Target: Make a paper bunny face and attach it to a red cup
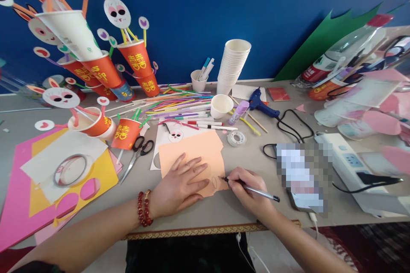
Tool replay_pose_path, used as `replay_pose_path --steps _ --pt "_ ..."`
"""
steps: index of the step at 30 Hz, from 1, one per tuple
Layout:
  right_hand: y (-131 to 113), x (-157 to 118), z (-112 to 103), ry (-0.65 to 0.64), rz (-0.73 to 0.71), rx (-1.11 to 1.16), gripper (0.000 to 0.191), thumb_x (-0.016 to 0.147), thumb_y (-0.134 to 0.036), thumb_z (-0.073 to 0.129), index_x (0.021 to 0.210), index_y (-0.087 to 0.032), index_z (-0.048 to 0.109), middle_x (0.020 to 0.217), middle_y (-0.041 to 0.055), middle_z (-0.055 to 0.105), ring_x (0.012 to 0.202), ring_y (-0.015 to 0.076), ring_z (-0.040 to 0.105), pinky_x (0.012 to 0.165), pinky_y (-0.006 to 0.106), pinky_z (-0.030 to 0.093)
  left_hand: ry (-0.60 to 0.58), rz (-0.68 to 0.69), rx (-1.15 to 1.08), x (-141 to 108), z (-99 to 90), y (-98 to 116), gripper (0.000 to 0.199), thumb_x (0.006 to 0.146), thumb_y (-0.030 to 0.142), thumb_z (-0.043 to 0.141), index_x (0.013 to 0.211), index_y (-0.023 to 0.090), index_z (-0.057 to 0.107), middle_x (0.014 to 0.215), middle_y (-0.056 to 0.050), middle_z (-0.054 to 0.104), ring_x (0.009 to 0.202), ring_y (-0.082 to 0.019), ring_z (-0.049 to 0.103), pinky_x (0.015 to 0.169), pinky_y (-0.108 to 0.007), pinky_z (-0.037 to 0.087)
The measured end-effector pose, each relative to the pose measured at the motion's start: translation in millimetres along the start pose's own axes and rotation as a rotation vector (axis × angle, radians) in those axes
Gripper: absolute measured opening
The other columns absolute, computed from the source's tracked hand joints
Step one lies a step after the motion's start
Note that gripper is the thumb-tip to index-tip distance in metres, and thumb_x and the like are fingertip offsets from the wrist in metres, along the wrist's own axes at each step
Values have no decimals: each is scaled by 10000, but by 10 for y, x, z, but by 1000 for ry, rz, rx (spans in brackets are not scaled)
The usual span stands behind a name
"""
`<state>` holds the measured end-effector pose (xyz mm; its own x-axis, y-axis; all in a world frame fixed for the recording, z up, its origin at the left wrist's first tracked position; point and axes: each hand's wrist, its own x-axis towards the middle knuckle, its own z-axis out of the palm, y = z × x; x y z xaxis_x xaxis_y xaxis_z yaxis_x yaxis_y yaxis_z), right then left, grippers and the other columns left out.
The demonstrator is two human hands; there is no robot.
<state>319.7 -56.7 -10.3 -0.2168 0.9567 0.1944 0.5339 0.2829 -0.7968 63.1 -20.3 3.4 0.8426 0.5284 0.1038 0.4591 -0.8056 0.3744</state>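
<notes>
Currently grasping a slim pen [262,192] between thumb and fingers of the right hand [250,187], nearer than the left to the right edge of a peach sheet [188,145]. Pressing that sheet flat near the front of the table [208,213] with the left hand [176,190], splayed and gripping nothing. Slanting the pen's long axis from its tip rightward and back toward the body. Aiming leftward at a small drawn oval [214,182], just beside the left fingertips. Perhaps touching paper with the tip; too small to be sure.
</notes>
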Motion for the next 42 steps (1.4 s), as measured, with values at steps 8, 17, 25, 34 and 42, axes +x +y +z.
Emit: replay_pose_path --steps 8,17,25,34,42 --pt "-5 1 -6 -23 -5 20 171 827 -120 456 687 -217 465 585 -44 492 521 114 442 534 232 337 -16 -2 -3 -5 2 -8 331 972 369 502 1274 265 591 1496 -81 446 1448 -291 279 1175 -616 133" --pt "8 -9 -12 -45 -27 37 176 828 -122 460 679 -216 455 573 -46 478 509 113 429 520 232 321 -6 -3 -2 1 -5 -1 321 965 361 517 1258 259 603 1480 -91 466 1436 -292 307 1174 -610 141" --pt "-24 8 -36 -55 -63 75 185 818 -109 458 670 -217 437 564 -48 452 505 111 419 504 229 306 0 0 -4 -5 0 -3 331 963 362 525 1271 265 593 1489 -84 456 1445 -284 289 1180 -605 126" --pt "-27 12 -59 -76 -70 126 191 808 -107 448 656 -220 429 553 -46 439 502 117 414 494 235 305 7 9 3 -7 2 -14 334 952 357 547 1268 262 593 1485 -90 462 1446 -281 289 1186 -592 117" --pt "-50 13 -69 -73 -42 143 203 809 -122 447 634 -223 423 542 -44 429 493 124 402 490 245 301 1 4 -2 -6 -4 -9 334 958 366 534 1270 264 594 1485 -89 462 1443 -283 295 1184 -598 123"
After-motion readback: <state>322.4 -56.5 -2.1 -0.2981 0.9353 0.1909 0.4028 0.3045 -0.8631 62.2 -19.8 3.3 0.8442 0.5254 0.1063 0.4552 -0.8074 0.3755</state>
